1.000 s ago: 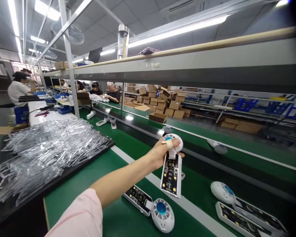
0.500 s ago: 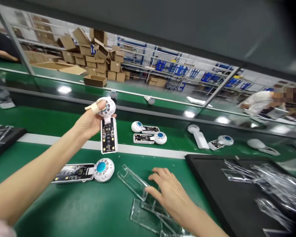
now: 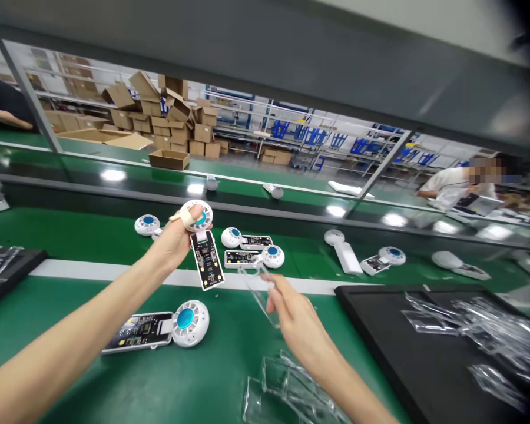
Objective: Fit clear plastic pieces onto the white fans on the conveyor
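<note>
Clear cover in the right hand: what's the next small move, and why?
Probably bring the clear cover left onto the fan unit's exposed circuit board. The right hand holds it raised just beside the unit, which the left hand holds up board-side out.

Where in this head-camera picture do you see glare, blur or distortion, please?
Head view: bright lamp glare on the far green conveyor; beams bow from wide-angle distortion; right edge smeared and dark; left hand with its handheld fan fairly sharp; clear cover in right hand hard to see.
</note>
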{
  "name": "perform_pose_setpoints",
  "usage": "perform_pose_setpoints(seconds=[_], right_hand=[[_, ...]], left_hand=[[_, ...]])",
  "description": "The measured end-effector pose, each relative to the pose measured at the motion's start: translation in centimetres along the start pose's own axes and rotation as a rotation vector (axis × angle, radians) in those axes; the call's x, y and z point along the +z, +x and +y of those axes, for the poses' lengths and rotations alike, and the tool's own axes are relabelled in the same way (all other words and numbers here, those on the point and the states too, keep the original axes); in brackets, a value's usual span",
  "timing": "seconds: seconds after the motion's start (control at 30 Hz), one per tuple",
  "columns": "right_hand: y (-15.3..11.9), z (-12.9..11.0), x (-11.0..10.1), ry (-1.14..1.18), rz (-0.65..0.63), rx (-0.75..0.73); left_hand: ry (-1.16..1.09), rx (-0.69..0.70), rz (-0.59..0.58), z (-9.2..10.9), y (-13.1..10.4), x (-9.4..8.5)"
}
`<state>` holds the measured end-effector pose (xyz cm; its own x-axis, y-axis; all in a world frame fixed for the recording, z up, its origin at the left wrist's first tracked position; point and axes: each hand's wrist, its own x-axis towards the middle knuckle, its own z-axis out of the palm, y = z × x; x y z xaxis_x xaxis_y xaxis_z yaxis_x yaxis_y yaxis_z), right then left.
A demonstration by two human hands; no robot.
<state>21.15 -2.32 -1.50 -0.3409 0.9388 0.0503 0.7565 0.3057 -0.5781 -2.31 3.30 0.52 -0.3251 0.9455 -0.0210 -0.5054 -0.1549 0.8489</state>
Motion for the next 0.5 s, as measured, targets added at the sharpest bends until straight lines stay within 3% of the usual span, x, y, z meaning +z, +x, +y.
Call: perform_pose_setpoints(seconds=[0.13, 0.27, 0.37, 0.5], right_hand=[[1.7, -2.6, 0.8, 0.165, 0.087, 0.018], [3.5, -4.7, 2.7, 0.088, 0.106, 0.002], [4.1, -5.0, 3.7, -0.018, 0.16, 0.032], [4.5, -3.8, 5.0, -0.093, 0.248, -0.041]], left_hand=[[-0.018, -0.011, -0.031, -0.8, -1.1, 1.6], [0.043, 0.008, -0.061, -1.5, -2.5, 2.8], [0.115, 0.071, -0.033, -1.9, -3.0, 3.1], [0.111, 0.108, 0.02, -1.7, -3.1, 3.3]])
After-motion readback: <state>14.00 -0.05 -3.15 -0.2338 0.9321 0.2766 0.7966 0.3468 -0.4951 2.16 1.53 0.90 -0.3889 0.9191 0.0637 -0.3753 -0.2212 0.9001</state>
